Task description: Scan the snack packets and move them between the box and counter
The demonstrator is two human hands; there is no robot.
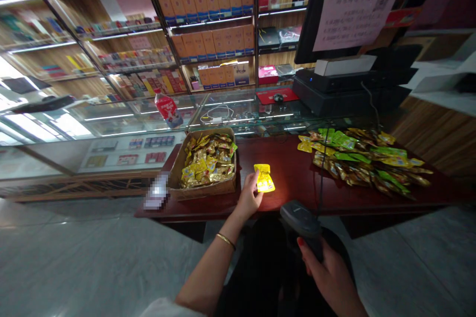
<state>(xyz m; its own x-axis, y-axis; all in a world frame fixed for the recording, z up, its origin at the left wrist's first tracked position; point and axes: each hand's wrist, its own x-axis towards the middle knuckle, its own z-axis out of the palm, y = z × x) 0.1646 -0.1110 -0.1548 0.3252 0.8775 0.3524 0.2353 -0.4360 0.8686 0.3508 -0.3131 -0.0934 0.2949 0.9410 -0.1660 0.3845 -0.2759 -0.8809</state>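
Between the fingers of my left hand is a small yellow snack packet, held just over the dark red table. Bright light falls on the packet. My right hand is wrapped round the handle of a black barcode scanner, whose head points toward the packet. Left of my left hand stands an open cardboard box full of gold and yellow packets. A spread pile of gold, yellow and green packets lies at the table's right side.
A glass counter behind the table bears a red-labelled bottle, a white cable, a mouse and a cash register with monitor. The scanner's cord crosses the table. Stocked shelves line the back.
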